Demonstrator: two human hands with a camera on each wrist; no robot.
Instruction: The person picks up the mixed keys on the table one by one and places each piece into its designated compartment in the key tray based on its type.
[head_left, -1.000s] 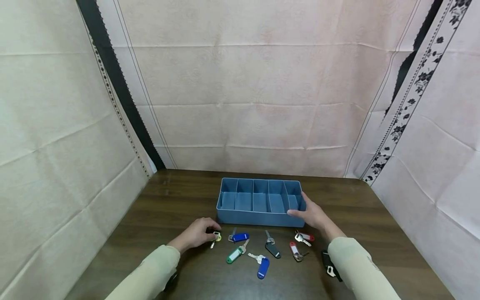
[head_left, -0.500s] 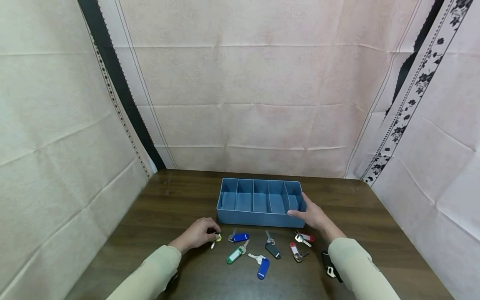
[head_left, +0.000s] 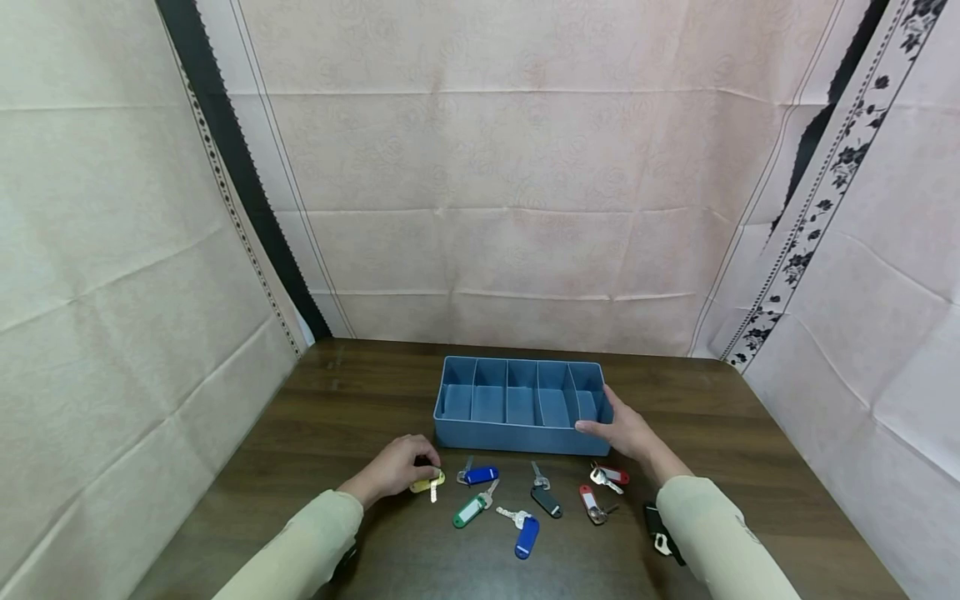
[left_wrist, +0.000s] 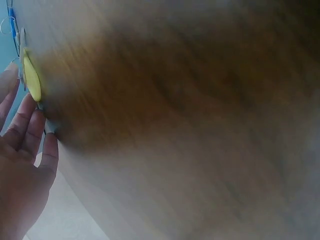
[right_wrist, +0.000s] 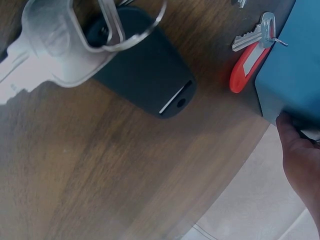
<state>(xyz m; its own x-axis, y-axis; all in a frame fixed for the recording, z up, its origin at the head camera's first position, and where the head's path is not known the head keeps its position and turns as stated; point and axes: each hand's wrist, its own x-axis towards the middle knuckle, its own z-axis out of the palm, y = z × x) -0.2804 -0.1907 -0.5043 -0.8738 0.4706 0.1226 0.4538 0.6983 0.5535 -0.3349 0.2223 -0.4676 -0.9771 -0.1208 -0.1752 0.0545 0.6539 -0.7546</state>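
My left hand (head_left: pixel 397 468) pinches a yellow key tag (head_left: pixel 422 486) low over the table, left of the box, with a small key hanging from its ring. In the left wrist view the yellow tag (left_wrist: pixel 32 77) sits at the fingertips. A blue box (head_left: pixel 517 438) divided into several compartments stands at the back, and nothing shows inside them. My right hand (head_left: pixel 630 429) holds its right front corner, thumb on the front wall and fingers along the right end. The right wrist view has the box (right_wrist: pixel 295 65) at its edge, with a thumb against it.
Keys with tags lie before the box: blue (head_left: pixel 481 475), another blue (head_left: pixel 527 537), green (head_left: pixel 469 510), dark grey (head_left: pixel 546 501), two red (head_left: pixel 589 497). A black tag (head_left: pixel 652 521) lies beneath the right forearm. Cloth curtains (head_left: pixel 525 250) enclose the table (head_left: pixel 750 450).
The yellow tag has turned in my left fingers: mostly covered before, it now shows along its length, its key pointing down. My right hand and the box stay in place.
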